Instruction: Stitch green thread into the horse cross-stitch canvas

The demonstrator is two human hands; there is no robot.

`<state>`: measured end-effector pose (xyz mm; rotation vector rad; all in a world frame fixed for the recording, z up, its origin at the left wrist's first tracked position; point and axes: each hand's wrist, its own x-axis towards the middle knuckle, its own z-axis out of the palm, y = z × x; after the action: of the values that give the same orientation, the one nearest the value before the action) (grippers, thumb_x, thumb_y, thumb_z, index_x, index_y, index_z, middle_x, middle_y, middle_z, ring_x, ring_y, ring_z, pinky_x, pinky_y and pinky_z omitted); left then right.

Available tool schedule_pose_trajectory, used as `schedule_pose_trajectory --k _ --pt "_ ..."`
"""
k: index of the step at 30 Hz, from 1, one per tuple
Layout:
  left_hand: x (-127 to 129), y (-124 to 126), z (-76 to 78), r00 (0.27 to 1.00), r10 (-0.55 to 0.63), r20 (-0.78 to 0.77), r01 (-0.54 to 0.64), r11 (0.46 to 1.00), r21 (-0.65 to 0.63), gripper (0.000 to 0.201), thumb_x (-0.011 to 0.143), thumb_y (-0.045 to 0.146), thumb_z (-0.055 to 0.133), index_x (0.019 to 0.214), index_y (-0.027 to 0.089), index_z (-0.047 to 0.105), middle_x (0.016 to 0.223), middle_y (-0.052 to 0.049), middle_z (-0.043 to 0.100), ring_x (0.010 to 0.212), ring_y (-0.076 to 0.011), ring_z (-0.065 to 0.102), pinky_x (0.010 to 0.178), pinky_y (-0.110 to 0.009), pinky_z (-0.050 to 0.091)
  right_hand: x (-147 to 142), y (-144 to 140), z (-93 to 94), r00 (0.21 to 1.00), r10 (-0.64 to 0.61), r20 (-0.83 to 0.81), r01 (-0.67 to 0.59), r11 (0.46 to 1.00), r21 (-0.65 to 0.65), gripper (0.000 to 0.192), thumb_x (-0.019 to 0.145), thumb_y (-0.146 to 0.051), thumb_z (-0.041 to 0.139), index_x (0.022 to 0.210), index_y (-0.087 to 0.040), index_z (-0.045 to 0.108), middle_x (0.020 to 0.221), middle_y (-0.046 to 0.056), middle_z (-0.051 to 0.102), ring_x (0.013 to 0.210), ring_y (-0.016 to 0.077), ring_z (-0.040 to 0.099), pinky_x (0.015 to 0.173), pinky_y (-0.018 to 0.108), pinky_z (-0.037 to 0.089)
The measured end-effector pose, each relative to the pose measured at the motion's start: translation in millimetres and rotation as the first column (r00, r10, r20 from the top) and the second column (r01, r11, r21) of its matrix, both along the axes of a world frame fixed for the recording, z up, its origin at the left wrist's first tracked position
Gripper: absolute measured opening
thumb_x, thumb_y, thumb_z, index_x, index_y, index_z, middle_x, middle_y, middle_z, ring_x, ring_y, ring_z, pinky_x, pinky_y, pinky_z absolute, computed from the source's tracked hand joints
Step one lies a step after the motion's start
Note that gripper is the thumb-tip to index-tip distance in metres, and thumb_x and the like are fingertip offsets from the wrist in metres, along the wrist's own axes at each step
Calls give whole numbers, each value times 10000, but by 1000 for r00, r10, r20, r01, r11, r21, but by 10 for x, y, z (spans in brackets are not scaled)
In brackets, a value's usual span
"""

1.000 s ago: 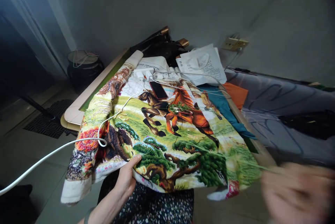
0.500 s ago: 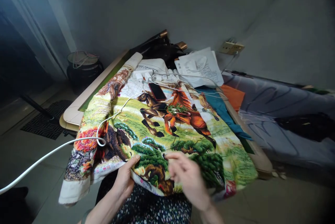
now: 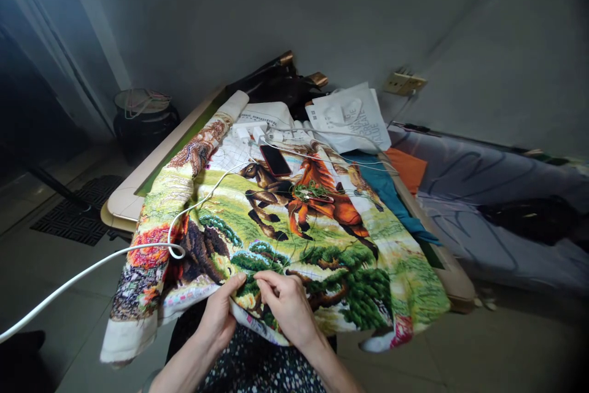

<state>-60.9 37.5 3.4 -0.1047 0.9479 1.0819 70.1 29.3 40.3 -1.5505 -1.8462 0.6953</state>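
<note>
Cloth: your embroidered cloth (image 3: 276,227) w/ horses & trees lies over the table (image 3: 126,200), long axis running from near edge at 6 o'clock up toward the wall at 12, tilted a bit toward 1. Near edge hangs over your lap; far end rolled up at 12.
Picture dir: horses stand upright as you see them, heads toward 11, trees along the near edge.
L hand: your left hand (image 3: 219,319) comes in from 7 o'clock, thumb on top of the cloth edge, fingers tucked under — gripping the hem.
R hand: your right hand (image 3: 288,307) comes from 5 o'clock, back of hand up, fingertips (image 3: 262,282) curled & pressed together on the green tree patch, just beside L thumb. Whether they pinch a needle: can't tell.
Thread: thin green thread (image 3: 294,246) loops from your R fingers up toward 12.
Cable: white cable (image 3: 92,267) crosses the cloth from 9 o'clock, looped at the cloth's L side.
Phone: dark phone (image 3: 275,160) lies on the cloth at 12, well apart from both hands.
Bag: white printed bag (image 3: 354,117) at 1 o'clock, past the cloth.
</note>
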Motion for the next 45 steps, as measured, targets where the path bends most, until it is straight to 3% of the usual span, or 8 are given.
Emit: schedule_pose_trajectory --k 6,13,20,29,36,39,42,45 --pt "4 4 0 1000 12 -1 -12 1000 2 67 650 71 745 687 119 717 692 -39 733 640 -163 660 709 -293 549 -5 19 8 998 15 54 -17 999 39 270 881 -141 515 900 -228 769 813 22 768 661 180 703 628 251 460" --pt "-4 0 -5 1000 -5 6 5 1000 4 47 659 79 740 689 109 721 679 -52 731 641 -171 660 719 -297 549 -24 48 -1 991 16 132 -19 1000 23 256 874 -101 535 868 -226 758 754 11 754 621 175 686 616 250 431" --pt "-5 17 -4 1000 -22 -4 22 1000 13 48 661 88 741 695 118 725 704 -49 742 658 -168 663 755 -305 549 69 106 -3 992 113 64 -116 992 44 224 898 -116 535 894 -207 740 823 25 734 746 174 681 695 243 458" --pt "10 49 8 999 -40 3 40 999 -8 59 703 54 695 676 103 714 674 -46 729 624 -150 644 733 -285 535 109 205 14 980 201 8 -201 979 37 254 905 -105 489 804 -203 701 650 -7 641 602 142 589 570 224 400" --pt "3 41 23 998 -31 53 31 999 9 53 679 56 716 694 106 723 698 -57 739 650 -157 656 691 -264 530 15 148 -13 928 95 361 -120 992 49 139 915 -153 564 794 -197 617 703 12 657 622 156 620 573 233 358" --pt "-13 31 -12 997 -48 55 46 998 40 69 632 87 753 695 108 733 710 -64 742 670 -175 657 707 -286 530 -43 135 10 933 144 330 -161 987 25 115 906 -93 527 897 -190 588 744 12 662 663 158 637 604 227 381" --pt "-29 21 -71 998 -53 41 50 995 83 131 566 126 798 678 109 733 684 -45 728 661 -172 643 699 -283 521 -92 139 27 943 222 250 -234 972 20 229 880 -40 495 1053 -179 550 784 3 665 698 158 644 638 226 414" --pt "-38 10 -119 998 -49 30 45 993 109 176 508 151 822 646 100 724 645 -24 709 622 -152 616 660 -261 505 -138 133 -1 921 218 322 -254 964 75 170 891 -60 497 999 -179 554 818 16 664 729 165 643 659 235 436"
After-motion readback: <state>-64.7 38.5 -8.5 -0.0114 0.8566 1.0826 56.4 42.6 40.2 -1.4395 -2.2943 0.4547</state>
